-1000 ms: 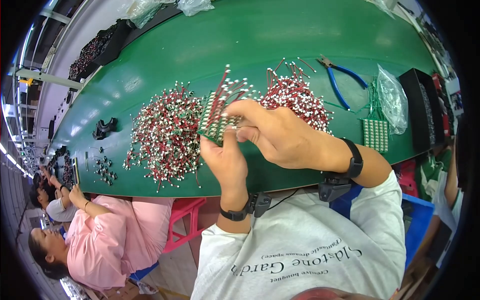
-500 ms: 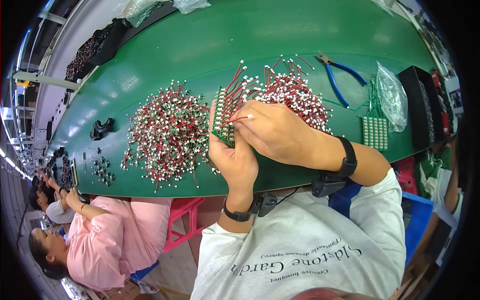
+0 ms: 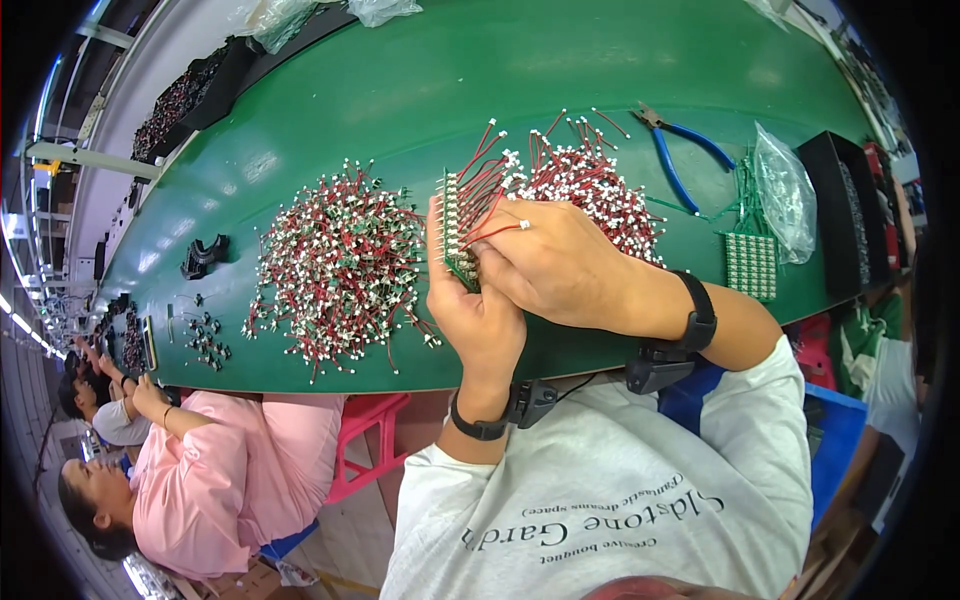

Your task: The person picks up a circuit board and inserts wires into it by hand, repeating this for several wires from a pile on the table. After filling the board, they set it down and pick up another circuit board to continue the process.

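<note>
Upright over the green table, a narrow green circuit-board panel [image 3: 450,215] with rows of small white connectors is gripped in my left hand [image 3: 477,335]. Several red wires with white plugs fan out from its far part. My right hand [image 3: 565,262] is closed against the panel's near right side, pinching a red wire [image 3: 492,236] whose white plug sticks out over the knuckles; its other end is hidden by my fingers. Left of my hands lies a large heap of red-wired small boards [image 3: 335,270]. Beyond my right hand is a heap of red wires with white plugs [image 3: 610,200].
Blue-handled cutting pliers [image 3: 670,170] lie at the far right. Near them are green board panels [image 3: 750,268], a clear plastic bag [image 3: 785,200] and a black box [image 3: 848,215]. Black parts [image 3: 204,257] lie left. A person in pink [image 3: 200,470] sits at my left.
Both hands and the panel have shifted slightly right, and the panel has turned a little. The pinched wire's white plug has moved right and slightly toward the far side.
</note>
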A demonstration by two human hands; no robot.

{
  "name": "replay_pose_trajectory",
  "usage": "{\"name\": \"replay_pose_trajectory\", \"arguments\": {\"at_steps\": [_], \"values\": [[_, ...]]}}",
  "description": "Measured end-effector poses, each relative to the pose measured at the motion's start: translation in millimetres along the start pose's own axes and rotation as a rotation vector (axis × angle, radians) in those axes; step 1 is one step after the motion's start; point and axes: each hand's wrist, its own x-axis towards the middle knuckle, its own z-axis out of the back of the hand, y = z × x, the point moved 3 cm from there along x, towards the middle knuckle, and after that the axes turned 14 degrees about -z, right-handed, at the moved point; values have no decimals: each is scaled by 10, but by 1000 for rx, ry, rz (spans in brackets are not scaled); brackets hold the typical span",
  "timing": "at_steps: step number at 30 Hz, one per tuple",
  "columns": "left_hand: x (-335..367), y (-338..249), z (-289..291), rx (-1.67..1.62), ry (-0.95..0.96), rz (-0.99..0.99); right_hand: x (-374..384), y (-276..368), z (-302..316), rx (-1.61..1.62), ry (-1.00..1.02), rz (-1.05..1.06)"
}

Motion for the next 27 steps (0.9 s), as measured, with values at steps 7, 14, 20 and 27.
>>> {"name": "replay_pose_trajectory", "arguments": {"at_steps": [7,14,20,27], "values": [[17,2,36,284,109,-151,13,40,26,-22,9,20],[15,-50,27,268,109,-139,-17,4,61,-188,22,18],[-41,-41,143,409,142,-132,-32,-43,-135,-30,-8,38],[-71,-33,172,360,139,-106,-57,-13,-127,20,-94,79]]}}
